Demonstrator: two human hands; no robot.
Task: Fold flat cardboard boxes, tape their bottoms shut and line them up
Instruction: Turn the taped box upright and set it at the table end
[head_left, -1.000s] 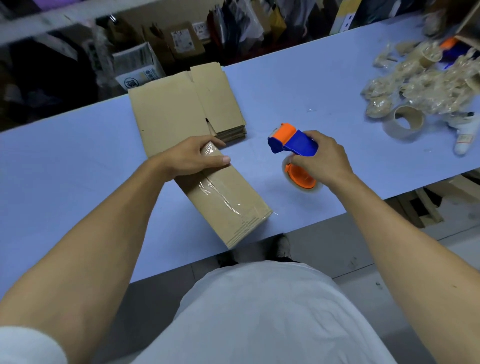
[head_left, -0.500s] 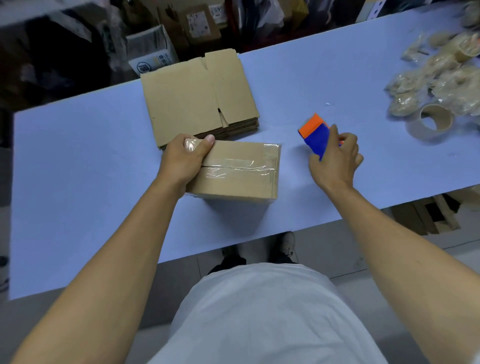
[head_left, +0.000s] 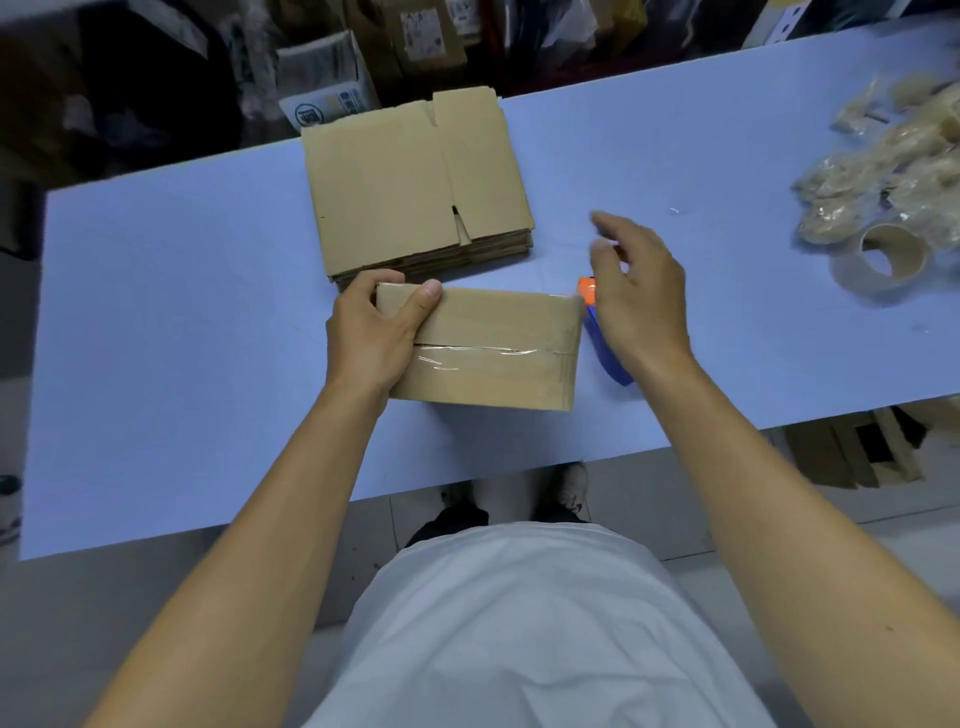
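Note:
A folded brown box (head_left: 493, 348) lies on the pale blue table (head_left: 182, 322), a strip of clear tape running along its seam. My left hand (head_left: 374, 332) grips the box's left end, thumb on top. My right hand (head_left: 639, 296) hovers just right of the box with relaxed fingers, holding nothing. Beneath it lies the blue and orange tape dispenser (head_left: 602, 343), mostly hidden by the hand. A stack of flat cardboard boxes (head_left: 415, 187) sits directly behind the folded box.
At the far right lie an empty tape core (head_left: 883, 257) and a heap of crumpled clear tape scraps (head_left: 893, 161). Cartons and clutter stand beyond the table's far edge. More cardboard (head_left: 852, 452) sits on the floor, right of my feet.
My right hand has set the tape dispenser down beside the box and lifted off it. My left hand turned the box square to me and keeps its grip.

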